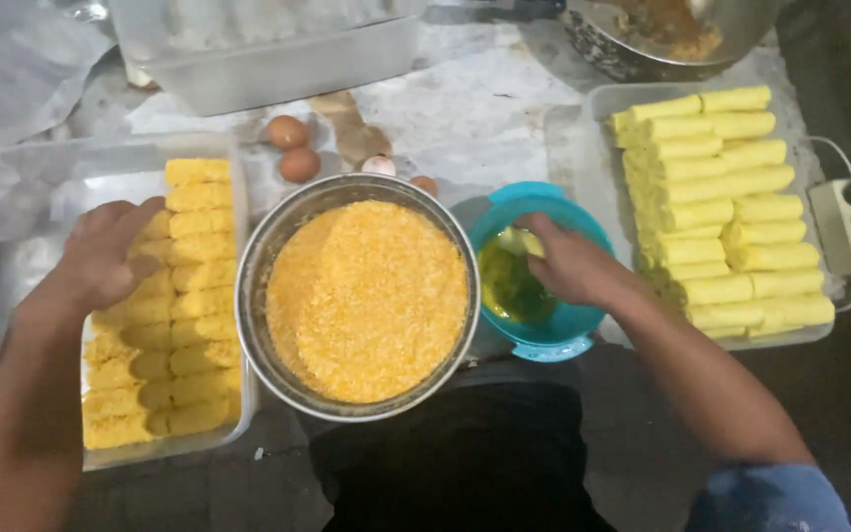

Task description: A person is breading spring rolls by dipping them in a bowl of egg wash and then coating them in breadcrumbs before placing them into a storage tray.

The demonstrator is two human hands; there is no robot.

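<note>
My left hand (105, 254) rests on the breaded yellow rolls (197, 296) packed in rows in a clear plastic tray (12, 197) at the left, fingers curled over one roll. A steel bowl (258, 246) of orange breadcrumbs (366, 300) stands in the middle. My right hand (568, 264) reaches into a blue bowl (554, 345) of beaten egg, its fingers closed on a pale roll (519, 241) in the liquid. A second clear tray (603, 99) at the right is filled with plain yellow rolls (721, 212).
Several brown eggs (293, 148) lie behind the steel bowl. A large clear container (278, 59) stands at the back, a metal pan (662, 39) at the back right. A white power strip (849, 227) with cable sits at the far right. Plastic sheeting (12, 59) is at the top left.
</note>
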